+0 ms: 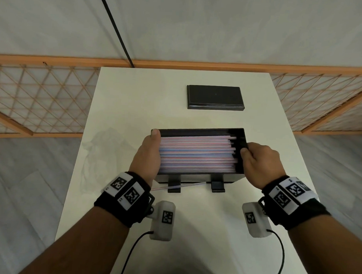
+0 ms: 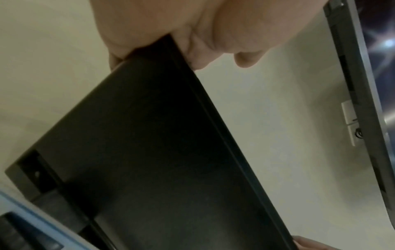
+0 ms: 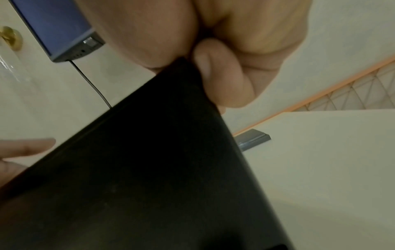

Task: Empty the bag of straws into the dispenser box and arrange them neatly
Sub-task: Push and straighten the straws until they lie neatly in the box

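Observation:
The black dispenser box (image 1: 196, 129) stands near the table's front, filled with pink, blue and white straws (image 1: 196, 153) lying lengthwise in a fairly even stack. My left hand (image 1: 148, 154) grips the box's left end, thumb laid along its rim. My right hand (image 1: 257, 162) grips the right wall, thumb tip inside beside the straw ends. A few straws (image 1: 184, 185) poke out low at the front, across the box's two feet. The wrist views show only the dark box wall (image 2: 149, 152) (image 3: 138, 169) under my left hand (image 2: 192, 25) and my right hand (image 3: 224, 42).
The box's black lid (image 1: 215, 97) lies flat at the back of the white table (image 1: 136, 94). A crumpled clear plastic bag (image 1: 105, 154) lies left of the box. An orange lattice fence (image 1: 44, 99) runs behind the table.

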